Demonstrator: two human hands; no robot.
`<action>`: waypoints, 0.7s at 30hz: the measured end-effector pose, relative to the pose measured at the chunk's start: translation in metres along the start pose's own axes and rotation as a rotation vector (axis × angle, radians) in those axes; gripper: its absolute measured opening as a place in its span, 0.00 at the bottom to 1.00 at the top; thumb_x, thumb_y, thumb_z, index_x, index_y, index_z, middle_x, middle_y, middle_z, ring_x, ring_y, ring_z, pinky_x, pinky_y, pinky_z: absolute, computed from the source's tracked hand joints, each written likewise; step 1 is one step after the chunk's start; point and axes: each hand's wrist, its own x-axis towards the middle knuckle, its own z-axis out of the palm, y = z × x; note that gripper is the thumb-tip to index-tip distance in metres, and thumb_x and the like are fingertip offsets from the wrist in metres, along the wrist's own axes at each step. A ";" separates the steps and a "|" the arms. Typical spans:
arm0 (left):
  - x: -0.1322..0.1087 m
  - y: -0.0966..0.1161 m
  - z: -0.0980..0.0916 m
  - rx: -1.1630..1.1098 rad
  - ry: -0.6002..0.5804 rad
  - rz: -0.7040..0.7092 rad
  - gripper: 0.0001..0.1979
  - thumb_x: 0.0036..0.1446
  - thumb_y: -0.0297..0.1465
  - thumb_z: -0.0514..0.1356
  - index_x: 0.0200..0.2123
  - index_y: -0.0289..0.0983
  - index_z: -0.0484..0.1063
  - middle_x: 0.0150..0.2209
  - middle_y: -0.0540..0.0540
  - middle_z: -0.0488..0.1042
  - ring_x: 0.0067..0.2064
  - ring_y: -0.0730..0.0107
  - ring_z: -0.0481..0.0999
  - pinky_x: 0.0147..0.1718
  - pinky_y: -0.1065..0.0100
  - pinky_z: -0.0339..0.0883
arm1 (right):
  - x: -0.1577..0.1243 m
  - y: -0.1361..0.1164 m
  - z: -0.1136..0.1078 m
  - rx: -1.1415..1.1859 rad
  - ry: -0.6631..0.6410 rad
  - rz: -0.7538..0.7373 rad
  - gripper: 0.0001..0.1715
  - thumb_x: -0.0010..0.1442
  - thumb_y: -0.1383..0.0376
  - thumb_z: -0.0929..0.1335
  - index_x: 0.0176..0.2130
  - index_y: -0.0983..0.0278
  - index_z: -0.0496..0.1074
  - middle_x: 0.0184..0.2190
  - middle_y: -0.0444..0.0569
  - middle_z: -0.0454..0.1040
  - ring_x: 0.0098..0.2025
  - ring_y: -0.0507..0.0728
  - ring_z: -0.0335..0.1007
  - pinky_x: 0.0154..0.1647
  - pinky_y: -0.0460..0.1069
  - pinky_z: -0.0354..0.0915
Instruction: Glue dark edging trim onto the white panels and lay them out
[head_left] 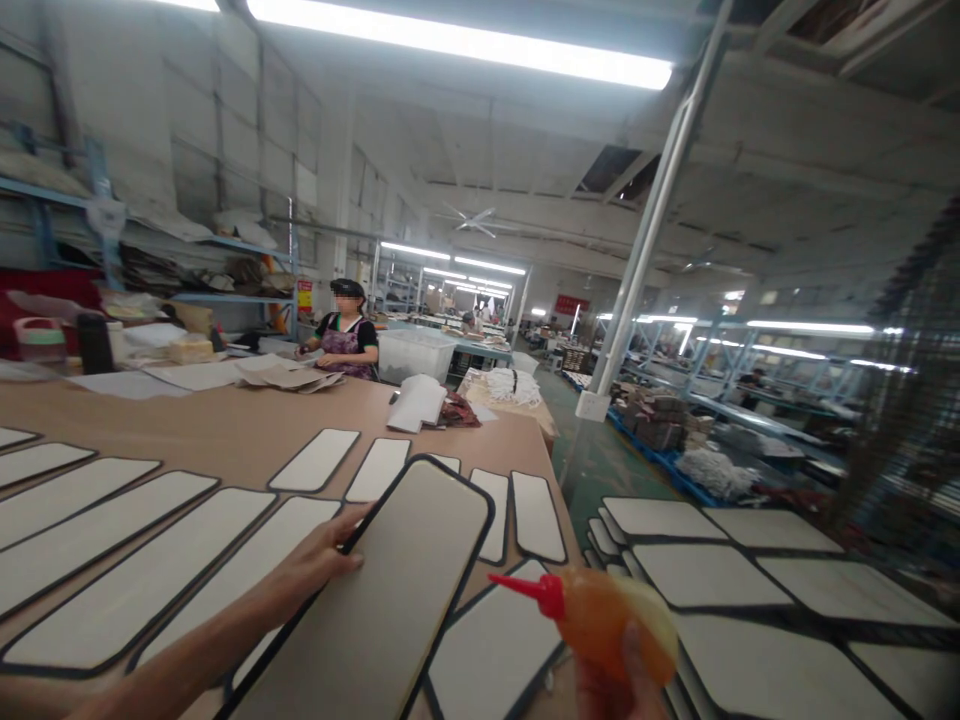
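My left hand [330,555] grips the left edge of a long pale panel [390,570] with rounded corners and a dark border, thumb on its face. The panel is tilted up off the table; its lower end runs out of view. In my right hand [619,680] is a squeeze glue bottle [611,615] with amber contents and a red nozzle, which points left toward the panel's right edge, apart from it. Beneath the nozzle lies another bordered panel [495,640]. More such panels [142,580] lie in rows across the brown table [217,430].
Stacks of similar panels [712,575] stand at right. White and dark cloth pieces [420,400] lie at the table's far edge. A co-worker [346,335] sits beyond, near a white bin [414,355]. A metal pole [652,210] rises past the table's right corner.
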 end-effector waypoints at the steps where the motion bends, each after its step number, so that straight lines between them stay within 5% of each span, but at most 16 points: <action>1: -0.003 0.000 -0.001 0.045 0.008 0.013 0.36 0.36 0.29 0.57 0.55 0.37 0.68 0.49 0.44 0.75 0.51 0.51 0.72 0.46 0.60 0.67 | 0.003 -0.004 0.000 0.038 0.018 0.030 0.12 0.53 0.59 0.73 0.37 0.62 0.75 0.32 0.44 0.79 0.36 0.53 0.76 0.35 0.43 0.73; 10: -0.030 0.015 0.002 0.138 -0.022 0.029 0.29 0.35 0.30 0.60 0.47 0.39 0.76 0.51 0.47 0.75 0.56 0.48 0.68 0.54 0.57 0.60 | 0.014 -0.004 -0.018 0.017 -0.109 0.097 0.10 0.57 0.58 0.69 0.40 0.57 0.75 0.35 0.38 0.79 0.40 0.48 0.75 0.42 0.39 0.69; 15: -0.034 -0.001 0.001 0.257 0.085 0.091 0.29 0.37 0.29 0.60 0.49 0.37 0.75 0.55 0.45 0.70 0.60 0.51 0.64 0.61 0.57 0.50 | 0.023 0.009 -0.019 0.102 -0.002 0.213 0.11 0.53 0.59 0.72 0.38 0.59 0.75 0.36 0.39 0.79 0.39 0.50 0.75 0.40 0.41 0.71; 21: -0.045 -0.012 0.006 0.383 0.243 0.139 0.28 0.39 0.30 0.60 0.49 0.41 0.75 0.55 0.47 0.71 0.60 0.50 0.63 0.62 0.57 0.48 | 0.032 0.045 -0.043 0.247 0.197 0.362 0.23 0.34 0.60 0.80 0.32 0.61 0.75 0.29 0.43 0.79 0.30 0.54 0.76 0.29 0.45 0.73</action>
